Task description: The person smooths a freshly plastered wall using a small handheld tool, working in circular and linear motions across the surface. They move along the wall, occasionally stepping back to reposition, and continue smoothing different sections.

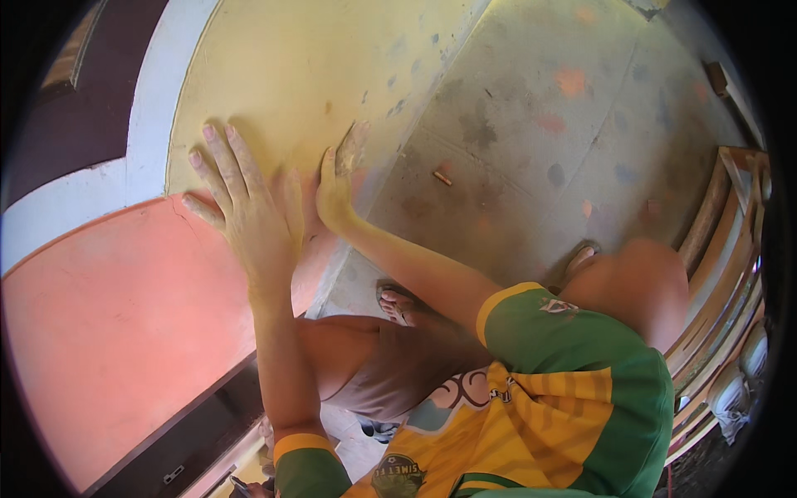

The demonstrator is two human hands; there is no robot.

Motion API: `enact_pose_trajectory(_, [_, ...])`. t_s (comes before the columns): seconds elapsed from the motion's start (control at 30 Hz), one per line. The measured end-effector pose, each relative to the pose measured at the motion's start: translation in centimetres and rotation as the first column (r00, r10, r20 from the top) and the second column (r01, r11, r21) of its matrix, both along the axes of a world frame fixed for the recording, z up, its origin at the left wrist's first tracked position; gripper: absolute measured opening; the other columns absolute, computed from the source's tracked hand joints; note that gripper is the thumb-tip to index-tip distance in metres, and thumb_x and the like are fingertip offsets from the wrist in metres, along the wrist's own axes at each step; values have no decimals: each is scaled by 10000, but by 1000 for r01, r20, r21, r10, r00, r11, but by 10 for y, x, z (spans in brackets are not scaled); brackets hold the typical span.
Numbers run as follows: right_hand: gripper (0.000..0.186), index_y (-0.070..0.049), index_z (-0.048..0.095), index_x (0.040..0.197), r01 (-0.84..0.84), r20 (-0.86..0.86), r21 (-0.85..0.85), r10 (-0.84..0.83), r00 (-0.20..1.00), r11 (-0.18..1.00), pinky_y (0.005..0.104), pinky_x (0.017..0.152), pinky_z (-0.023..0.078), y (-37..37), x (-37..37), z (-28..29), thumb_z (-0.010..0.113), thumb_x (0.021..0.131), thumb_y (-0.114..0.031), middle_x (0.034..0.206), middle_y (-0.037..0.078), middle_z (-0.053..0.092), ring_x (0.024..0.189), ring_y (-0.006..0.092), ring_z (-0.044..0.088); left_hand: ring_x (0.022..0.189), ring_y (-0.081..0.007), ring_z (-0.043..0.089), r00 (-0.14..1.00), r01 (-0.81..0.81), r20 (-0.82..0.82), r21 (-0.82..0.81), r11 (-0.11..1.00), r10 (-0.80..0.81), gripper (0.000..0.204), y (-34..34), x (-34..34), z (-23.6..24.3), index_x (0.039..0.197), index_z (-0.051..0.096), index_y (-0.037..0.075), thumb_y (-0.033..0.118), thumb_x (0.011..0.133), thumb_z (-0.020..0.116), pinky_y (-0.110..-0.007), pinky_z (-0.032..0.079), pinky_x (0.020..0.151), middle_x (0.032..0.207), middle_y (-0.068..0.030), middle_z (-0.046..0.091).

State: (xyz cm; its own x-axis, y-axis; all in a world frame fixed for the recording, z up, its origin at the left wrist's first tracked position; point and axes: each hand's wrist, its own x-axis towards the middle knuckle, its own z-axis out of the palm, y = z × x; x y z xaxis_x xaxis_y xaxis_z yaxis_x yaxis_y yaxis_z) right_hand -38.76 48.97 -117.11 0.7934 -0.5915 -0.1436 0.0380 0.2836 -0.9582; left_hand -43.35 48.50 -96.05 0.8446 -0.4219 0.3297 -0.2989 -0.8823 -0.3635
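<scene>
Against the painted wall, my left hand [242, 206] is open, fingers spread with pale residue on their tips, near the border where the yellow panel [274, 66] meets the pink panel [124, 315]. My right hand [340, 178] is turned edge-on at the wall just right of it, open with fingers extended upward and pale grey residue on them; its palm side is mostly hidden. A white trim band [149, 116] curves around the yellow panel, beside a dark maroon area [75, 141].
The speckled concrete floor [531, 141] holds a small brown stick [442, 178]. Wooden slatted furniture [710, 241] with grey bundles [730, 390] stands at the right. My bent legs and sandalled feet are below my arms. A partly hidden hand [253, 490] shows at the bottom edge.
</scene>
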Motion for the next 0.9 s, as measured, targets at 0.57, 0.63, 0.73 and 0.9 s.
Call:
enact_pose_trajectory(0.57, [641, 56, 169, 1659, 125, -46, 547, -120, 992, 828, 415, 1310, 57, -107, 36, 7, 397, 1117, -198, 1749, 247, 126, 1631, 337, 109, 1616, -461, 101, 991, -23, 131, 88, 996, 11, 745, -13, 27, -32, 1696, 206, 100, 399, 1090, 519, -759, 70, 1204, 1773, -163, 123])
enact_pose_trajectory(0.63, [651, 61, 162, 1658, 104, -50, 505, -92, 995, 857, 429, 1309, 50, -86, 39, -4, 405, 1121, -216, 1738, 274, 134, 1629, 345, 109, 1617, -460, 90, 988, -54, 151, 103, 993, 38, 748, -9, 20, -35, 1694, 202, 85, 395, 1091, 516, -762, 74, 1203, 1774, -162, 120])
enact_pose_trajectory(0.73, [657, 41, 127, 1669, 62, 163, -384, 2, 987, 921, 453, 1308, 44, -38, 21, 45, 383, 1134, -243, 1732, 294, 135, 1629, 342, 111, 1619, -442, 114, 984, -83, 166, 95, 992, 66, 753, -10, 32, -39, 1686, 235, 73, 364, 1067, 550, -770, 74, 1195, 1771, -150, 152])
enact_pose_trajectory(0.9, [658, -4, 74, 1685, 191, 56, 146, -200, 978, 971, 446, 1314, -4, -168, 121, -36, 340, 1146, -272, 1752, 245, 110, 1639, 335, 34, 1620, -444, 100, 988, 12, 151, 43, 999, -18, 748, -42, 37, -31, 1691, 222, 82, 380, 1077, 528, -793, 71, 1178, 1775, -145, 132])
